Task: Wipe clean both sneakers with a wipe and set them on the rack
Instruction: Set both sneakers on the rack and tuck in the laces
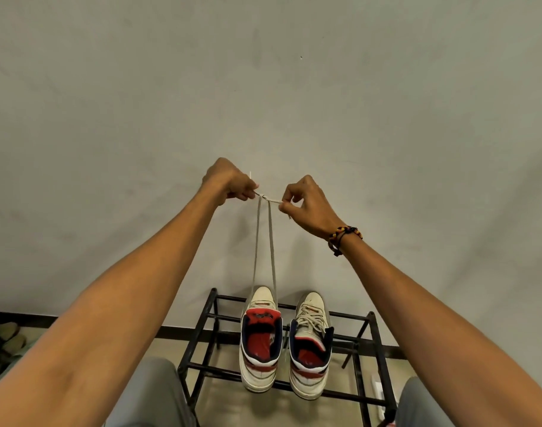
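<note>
Bare wall [263,87], beaded bracelet [345,237]

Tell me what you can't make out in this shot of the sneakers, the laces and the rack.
1. Head view: the lace ends sit inside each hand's grip, left hand and right hand, so fingers hide how the knot is held.
2. Lower rack tiers: cut by the bottom edge and covered by the knees.
3. Sneaker soles: face down, hidden by the left sneaker and right sneaker themselves.
4. No wipe shows.
5. Dark items at the left edge: blurred, cut off.
</note>
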